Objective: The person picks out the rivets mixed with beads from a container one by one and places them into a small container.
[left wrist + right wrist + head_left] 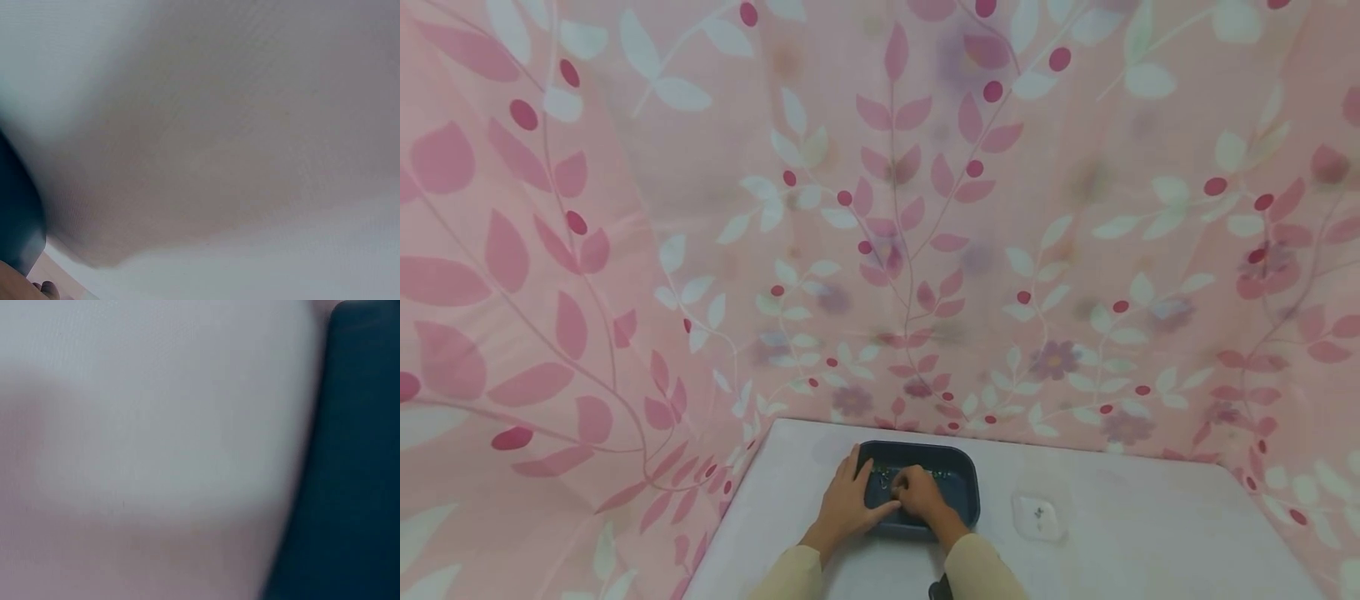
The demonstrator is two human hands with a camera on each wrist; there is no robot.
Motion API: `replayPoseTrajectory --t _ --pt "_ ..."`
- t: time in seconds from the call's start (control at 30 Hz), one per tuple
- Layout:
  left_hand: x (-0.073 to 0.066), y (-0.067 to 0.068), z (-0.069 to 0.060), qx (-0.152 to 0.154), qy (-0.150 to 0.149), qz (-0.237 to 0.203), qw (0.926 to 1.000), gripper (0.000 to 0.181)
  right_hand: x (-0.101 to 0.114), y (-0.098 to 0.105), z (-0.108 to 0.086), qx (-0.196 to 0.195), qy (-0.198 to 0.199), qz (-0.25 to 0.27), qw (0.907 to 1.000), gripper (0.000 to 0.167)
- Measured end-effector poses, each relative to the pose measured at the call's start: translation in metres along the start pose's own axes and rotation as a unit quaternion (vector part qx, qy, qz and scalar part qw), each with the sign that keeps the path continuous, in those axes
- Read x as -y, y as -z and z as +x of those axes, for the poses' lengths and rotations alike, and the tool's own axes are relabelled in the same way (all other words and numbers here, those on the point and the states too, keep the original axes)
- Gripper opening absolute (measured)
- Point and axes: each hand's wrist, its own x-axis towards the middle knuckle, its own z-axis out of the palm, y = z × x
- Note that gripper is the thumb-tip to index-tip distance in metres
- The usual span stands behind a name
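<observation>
A dark blue rectangular tray (pixel 972 492) stands on the white table, with small shiny greenish pieces (pixel 883 482) scattered inside. My left hand (pixel 844 504) lies over the tray's left rim, fingers extended and thumb stretched across the inside. Within the tray, my right hand (pixel 922 497) has its fingers curled and bunched low near the small pieces. Whether anything is between those fingertips is hidden. The tray's wall fills the right side of the right wrist view, while the left wrist view catches the tray wall (pixel 17 209) at its left edge.
To the right of the tray sits a clear shallow dish (pixel 1040 518) with a few tiny dark pieces in it. A pink leaf-patterned curtain (pixel 880 250) hangs behind and around the white table (pixel 1150 525). A small black object (pixel 938 588) shows by the right sleeve.
</observation>
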Motion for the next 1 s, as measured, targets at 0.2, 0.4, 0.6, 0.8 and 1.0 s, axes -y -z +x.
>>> replayPoseTrajectory --t 0.2,0.4,0.6,0.8,1.0 --pt "-0.002 0.007 0.001 -0.002 -0.005 0.006 1.0 0.103 0.005 0.011 -0.004 -0.031 0.011 0.003 0.9994 0.004" --pt "-0.003 0.006 -0.001 0.002 -0.002 -0.005 1.0 0.1 0.004 0.028 -0.006 -0.041 0.013 -0.005 0.9991 0.006" --pt "-0.004 0.006 -0.003 -0.008 -0.008 -0.008 0.9999 0.098 -0.003 0.044 -0.008 -0.061 0.004 -0.036 0.9975 0.006" --pt "-0.004 0.007 -0.003 -0.008 -0.005 -0.016 0.9998 0.1 -0.005 0.062 -0.016 -0.061 0.005 -0.039 0.9974 0.005" --pt "-0.002 0.005 -0.002 -0.001 0.001 -0.021 0.9998 0.102 -0.006 0.086 -0.022 -0.074 0.002 -0.045 0.9962 0.004"
